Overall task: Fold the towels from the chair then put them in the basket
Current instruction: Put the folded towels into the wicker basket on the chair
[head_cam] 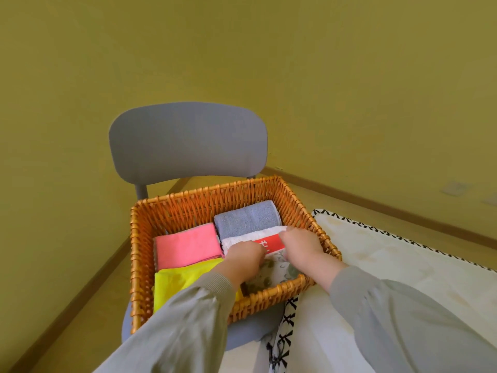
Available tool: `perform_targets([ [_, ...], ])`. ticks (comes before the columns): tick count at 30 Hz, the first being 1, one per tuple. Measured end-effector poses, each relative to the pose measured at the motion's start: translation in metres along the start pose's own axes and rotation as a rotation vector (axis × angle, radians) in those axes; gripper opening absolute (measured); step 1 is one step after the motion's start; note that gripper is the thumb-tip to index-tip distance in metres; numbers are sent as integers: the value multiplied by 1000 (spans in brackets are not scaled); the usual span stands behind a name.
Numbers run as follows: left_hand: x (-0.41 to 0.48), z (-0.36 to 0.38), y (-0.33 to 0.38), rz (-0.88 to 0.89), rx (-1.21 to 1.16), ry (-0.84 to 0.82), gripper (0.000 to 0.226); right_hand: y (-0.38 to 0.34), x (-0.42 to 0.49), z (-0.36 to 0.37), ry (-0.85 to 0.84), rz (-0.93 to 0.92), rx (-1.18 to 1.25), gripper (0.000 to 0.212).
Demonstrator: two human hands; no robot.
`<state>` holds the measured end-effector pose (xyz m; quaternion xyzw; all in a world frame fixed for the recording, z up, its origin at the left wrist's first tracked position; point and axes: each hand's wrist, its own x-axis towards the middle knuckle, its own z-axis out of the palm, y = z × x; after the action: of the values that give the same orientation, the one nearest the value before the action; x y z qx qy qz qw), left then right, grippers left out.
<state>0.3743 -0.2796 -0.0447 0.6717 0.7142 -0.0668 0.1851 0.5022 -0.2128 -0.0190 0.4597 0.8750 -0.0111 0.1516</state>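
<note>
Inside the wicker basket (204, 192), set on the seat of a grey chair (188, 141), at near left: a folded yellow towel (174, 281), with a folded pink towel (185, 246) just behind it, touching. Toward the middle, left hand (243, 258), fingers curled down, gripping the near edge of a white towel (236, 242) with a red band (269, 242). Behind that, in the far right corner, a folded grey-blue towel (247, 219). At near right, between the wrists, a leaf-print towel (279, 270). Right hand (301, 244) curled round the white towel's right end. Further right, outside the basket, a pale cloth (390, 251) with a black-stitched edge.
</note>
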Motion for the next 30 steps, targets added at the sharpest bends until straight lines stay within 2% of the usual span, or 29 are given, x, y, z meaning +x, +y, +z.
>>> perform_targets([
  [1, 2, 2, 2, -8, -9, -38, 25, -1, -2, 1, -66, -29, 8, 6],
  [4, 6, 5, 11, -62, 11, -114, 29, 1, -1, 5, -316, 16, 74, 8],
  [5, 8, 7, 13, -71, 24, -125, 30, 0, 0, 5, -372, 34, 92, 16],
  [7, 9, 7, 16, -71, 36, -136, 31, -1, 3, 5, -445, 52, 100, 26],
  [10, 0, 1, 11, -60, 29, -139, 31, -4, 1, -4, -473, 61, 74, 28],
  [12, -10, -3, 3, -56, 31, -99, 30, -5, -5, -12, -364, 74, 83, 25],
  [14, -22, -10, -3, -61, 23, -37, 29, -5, -13, -16, -181, 134, 185, 21],
  [17, -43, -23, -2, -54, -10, 84, 27, -9, -33, -19, 110, 255, 483, 19],
  [20, -66, -31, 4, 11, -34, 203, 31, -18, -56, -18, 471, 367, 733, 15],
  [22, -85, -29, 3, 41, -24, 175, 39, -24, -73, -17, 642, 521, 928, 10],
  [24, -101, -24, -3, 40, 104, 61, 45, -30, -87, -13, 710, 725, 1148, 9],
  [26, -115, -18, -8, 15, 225, -24, 38, -37, -102, -4, 638, 884, 1357, 5],
  [27, -121, -15, -8, -12, 232, -34, 34, -41, -108, 1, 546, 942, 1464, 11],
  [30, -133, -11, -2, -85, 190, 27, 27, -54, -125, 12, 80, 973, 1873, 45],
])
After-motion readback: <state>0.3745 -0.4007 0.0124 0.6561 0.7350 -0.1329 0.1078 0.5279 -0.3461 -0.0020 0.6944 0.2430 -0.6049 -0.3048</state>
